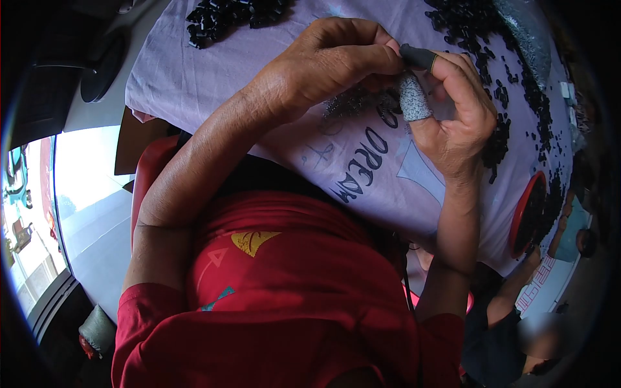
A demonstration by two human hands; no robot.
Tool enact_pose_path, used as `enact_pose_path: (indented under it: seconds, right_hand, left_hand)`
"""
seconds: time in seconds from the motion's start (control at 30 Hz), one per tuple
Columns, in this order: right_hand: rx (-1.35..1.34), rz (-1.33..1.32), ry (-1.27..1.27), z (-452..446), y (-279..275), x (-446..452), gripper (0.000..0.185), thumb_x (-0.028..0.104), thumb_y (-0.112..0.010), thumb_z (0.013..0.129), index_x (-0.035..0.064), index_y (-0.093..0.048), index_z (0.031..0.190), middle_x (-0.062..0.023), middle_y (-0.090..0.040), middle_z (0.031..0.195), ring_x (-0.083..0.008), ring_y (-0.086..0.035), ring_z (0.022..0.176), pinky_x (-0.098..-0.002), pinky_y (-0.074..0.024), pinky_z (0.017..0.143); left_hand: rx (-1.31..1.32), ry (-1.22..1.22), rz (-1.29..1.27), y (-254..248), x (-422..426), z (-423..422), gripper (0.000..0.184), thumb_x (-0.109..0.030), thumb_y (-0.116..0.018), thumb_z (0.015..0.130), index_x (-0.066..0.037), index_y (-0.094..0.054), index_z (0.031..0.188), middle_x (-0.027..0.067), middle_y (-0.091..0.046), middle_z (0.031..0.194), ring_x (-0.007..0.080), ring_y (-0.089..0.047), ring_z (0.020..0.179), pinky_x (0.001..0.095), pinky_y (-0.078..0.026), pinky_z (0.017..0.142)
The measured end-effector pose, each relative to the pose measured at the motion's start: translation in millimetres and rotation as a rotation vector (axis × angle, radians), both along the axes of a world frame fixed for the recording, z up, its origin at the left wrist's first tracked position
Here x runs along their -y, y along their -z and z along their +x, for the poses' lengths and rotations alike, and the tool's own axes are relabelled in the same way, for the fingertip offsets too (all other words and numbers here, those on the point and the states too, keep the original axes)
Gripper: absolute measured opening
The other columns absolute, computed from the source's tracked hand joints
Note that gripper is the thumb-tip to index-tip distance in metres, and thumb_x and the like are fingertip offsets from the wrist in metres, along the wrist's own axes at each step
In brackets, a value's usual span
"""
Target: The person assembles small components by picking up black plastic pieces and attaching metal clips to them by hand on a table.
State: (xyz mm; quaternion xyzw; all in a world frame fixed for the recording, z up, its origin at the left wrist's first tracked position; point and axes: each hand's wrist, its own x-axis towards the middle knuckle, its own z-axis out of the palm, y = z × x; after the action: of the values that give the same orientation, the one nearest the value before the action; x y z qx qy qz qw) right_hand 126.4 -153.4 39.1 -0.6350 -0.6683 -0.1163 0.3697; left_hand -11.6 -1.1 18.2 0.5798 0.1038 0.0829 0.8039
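Observation:
My left hand is bent over the table, thumb and fingertips pressed together in a pinch. My right hand meets it from the other side, wearing a dark finger cover on the index finger and a speckled grey cover on the thumb. The fingertips of both hands come together at one spot. Whatever they grip is too small or too hidden to name. Just beneath the hands lies a small heap of thin, shiny dark bits on the cloth.
A pale printed cloth covers the table. Small black parts are heaped at the far left, with more black parts scattered along the right. A clear bag and a red round tray are there too. Another person sits at lower right.

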Motion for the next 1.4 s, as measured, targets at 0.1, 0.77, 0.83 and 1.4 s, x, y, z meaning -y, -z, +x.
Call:
enact_pose_path:
  seconds: [0.1,0.77,0.83,1.4]
  right_hand:
    - [-0.007,0.029,0.022,-0.4,4.3,-0.2,0.026,0.006,-0.075,0.077,-0.0012,-0.068,0.101,-0.0094,-0.070,0.093,-0.0243,-0.068,0.084,-0.0322,-0.0564,0.072]
    - [0.173,0.116,0.066,1.7,13.8,-6.1,0.041,-0.009,-0.066,0.062,-0.0049,-0.067,0.103,-0.0128,-0.069,0.092,-0.0279,-0.066,0.082,-0.0358,-0.0559,0.072]
    - [0.184,0.097,0.062,3.4,13.1,-5.6,0.041,-0.009,-0.066,0.062,-0.0049,-0.066,0.102,-0.0132,-0.068,0.092,-0.0282,-0.066,0.082,-0.0359,-0.0560,0.072]
    - [0.287,0.078,0.030,3.3,15.5,-7.1,0.038,-0.015,-0.059,0.060,-0.0066,-0.064,0.097,-0.0149,-0.066,0.087,-0.0293,-0.064,0.077,-0.0366,-0.0552,0.069]
  left_hand:
    - [0.031,-0.062,-0.025,-0.1,5.8,1.1,0.022,-0.023,-0.065,0.094,-0.005,-0.067,0.104,0.0021,-0.067,0.095,0.0094,-0.063,0.090,0.0252,-0.050,0.086]
    - [-0.065,-0.071,0.062,-8.1,12.9,1.1,0.029,-0.028,-0.064,0.096,-0.004,-0.068,0.112,0.0009,-0.068,0.098,0.0084,-0.062,0.090,0.0250,-0.048,0.082]
    - [-0.057,-0.036,0.111,-8.8,7.1,0.3,0.031,-0.028,-0.064,0.096,-0.003,-0.069,0.112,0.0015,-0.069,0.097,0.0087,-0.063,0.090,0.0248,-0.049,0.081]
    - [-0.107,-0.100,0.041,-0.2,11.3,0.5,0.027,-0.024,-0.067,0.095,-0.001,-0.071,0.107,0.0028,-0.070,0.096,0.0097,-0.064,0.088,0.0255,-0.051,0.079]
